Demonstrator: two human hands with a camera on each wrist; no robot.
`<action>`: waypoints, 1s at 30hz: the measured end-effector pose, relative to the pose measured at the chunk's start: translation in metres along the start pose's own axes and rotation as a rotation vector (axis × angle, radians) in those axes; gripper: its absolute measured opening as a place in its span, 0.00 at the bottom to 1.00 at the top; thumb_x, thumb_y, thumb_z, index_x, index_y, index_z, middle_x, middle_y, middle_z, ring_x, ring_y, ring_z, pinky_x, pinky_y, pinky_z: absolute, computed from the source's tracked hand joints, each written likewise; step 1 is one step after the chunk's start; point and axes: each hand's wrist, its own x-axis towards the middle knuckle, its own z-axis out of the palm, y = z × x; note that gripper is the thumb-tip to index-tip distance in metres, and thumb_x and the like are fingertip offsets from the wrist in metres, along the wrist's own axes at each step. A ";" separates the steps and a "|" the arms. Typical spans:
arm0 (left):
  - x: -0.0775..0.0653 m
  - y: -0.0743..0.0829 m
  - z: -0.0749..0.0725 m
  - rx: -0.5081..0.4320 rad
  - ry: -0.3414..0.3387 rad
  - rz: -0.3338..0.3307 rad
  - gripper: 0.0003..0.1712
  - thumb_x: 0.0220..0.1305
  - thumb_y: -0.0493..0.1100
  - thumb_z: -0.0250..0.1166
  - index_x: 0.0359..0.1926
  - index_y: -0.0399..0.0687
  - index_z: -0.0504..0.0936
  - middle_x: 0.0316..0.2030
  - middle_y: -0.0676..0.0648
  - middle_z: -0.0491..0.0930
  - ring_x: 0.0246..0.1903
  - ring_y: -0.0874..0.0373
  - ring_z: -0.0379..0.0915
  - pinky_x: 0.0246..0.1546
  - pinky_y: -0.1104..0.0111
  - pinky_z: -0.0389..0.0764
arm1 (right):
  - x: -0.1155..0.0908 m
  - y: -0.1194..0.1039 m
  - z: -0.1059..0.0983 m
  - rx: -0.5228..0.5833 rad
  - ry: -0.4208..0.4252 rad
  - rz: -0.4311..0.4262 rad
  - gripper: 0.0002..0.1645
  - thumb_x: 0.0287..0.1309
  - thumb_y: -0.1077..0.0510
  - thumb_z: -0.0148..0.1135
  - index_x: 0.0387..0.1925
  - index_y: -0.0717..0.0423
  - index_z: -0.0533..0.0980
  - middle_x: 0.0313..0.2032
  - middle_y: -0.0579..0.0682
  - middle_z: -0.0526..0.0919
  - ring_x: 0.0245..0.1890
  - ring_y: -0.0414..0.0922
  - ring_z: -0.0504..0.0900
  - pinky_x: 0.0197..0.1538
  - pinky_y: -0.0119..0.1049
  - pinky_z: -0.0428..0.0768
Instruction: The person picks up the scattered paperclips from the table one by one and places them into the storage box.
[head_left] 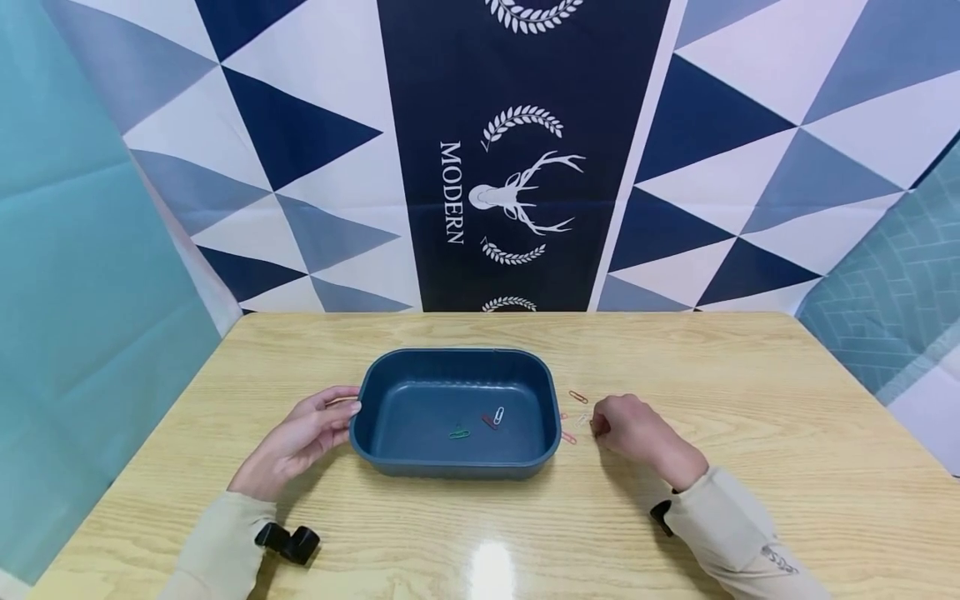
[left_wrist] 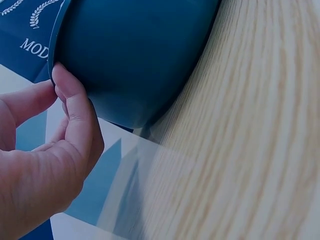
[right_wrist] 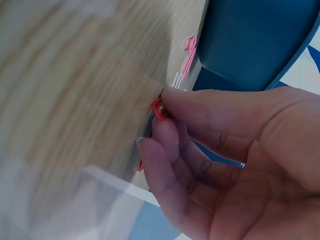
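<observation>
From where I stand, the left hand (head_left: 311, 433) pinches the near end of a blue tub (head_left: 450, 471) between thumb and fingers at the rim, probably to steady it on the worktop (head_left: 420, 533), since so light-looking a thing could slide. The tub sits between the two hands, with its open top upward. The right hand (head_left: 637, 429), just beyond its other end, has thumb and forefinger nipped around a red paper clip (right_wrist: 158, 108); a fingertip pinch seems the natural hold for something so thin and flat.

Between that hand and the tub lie a white clip (head_left: 582, 419) near the fingertips and a pink clip (head_left: 569, 437) closer to the tub wall; an orange clip (head_left: 578, 397) rests slightly farther out. Such nearness presumably keeps the reach short. Inside the tub, away from both hands, are a green clip (head_left: 459, 433), a dark-red one and another white one.
</observation>
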 end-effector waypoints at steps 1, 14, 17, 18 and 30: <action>0.000 0.000 0.000 0.001 -0.005 0.001 0.21 0.71 0.31 0.54 0.60 0.29 0.59 0.38 0.47 0.80 0.34 0.61 0.78 0.39 0.70 0.81 | -0.001 0.000 0.000 0.000 -0.003 0.006 0.12 0.38 0.77 0.59 0.20 0.58 0.74 0.22 0.45 0.73 0.24 0.41 0.68 0.28 0.35 0.71; -0.002 -0.005 -0.002 -0.045 -0.062 0.025 0.12 0.72 0.30 0.52 0.54 0.35 0.67 0.36 0.48 0.80 0.33 0.61 0.77 0.37 0.70 0.81 | -0.005 0.004 -0.010 0.155 -0.067 0.069 0.09 0.53 0.72 0.62 0.25 0.58 0.74 0.22 0.44 0.72 0.23 0.41 0.67 0.27 0.34 0.68; -0.003 -0.005 0.000 -0.041 -0.064 0.025 0.11 0.72 0.30 0.52 0.53 0.37 0.68 0.37 0.47 0.80 0.34 0.61 0.78 0.38 0.70 0.81 | -0.002 0.006 -0.012 0.188 -0.043 0.125 0.07 0.56 0.70 0.62 0.26 0.60 0.75 0.22 0.45 0.74 0.23 0.41 0.69 0.27 0.34 0.69; -0.003 -0.004 0.000 -0.041 -0.062 0.022 0.11 0.72 0.30 0.52 0.53 0.37 0.68 0.37 0.47 0.79 0.34 0.61 0.77 0.39 0.70 0.81 | -0.001 0.007 -0.012 0.196 -0.035 0.145 0.06 0.56 0.69 0.62 0.26 0.60 0.76 0.23 0.45 0.75 0.23 0.41 0.69 0.28 0.34 0.70; -0.002 -0.002 0.002 -0.069 -0.043 0.012 0.15 0.71 0.29 0.53 0.56 0.33 0.64 0.37 0.46 0.81 0.34 0.61 0.79 0.38 0.70 0.81 | 0.003 0.016 -0.019 0.515 0.070 0.307 0.10 0.62 0.68 0.59 0.42 0.73 0.78 0.32 0.57 0.83 0.29 0.46 0.81 0.33 0.40 0.82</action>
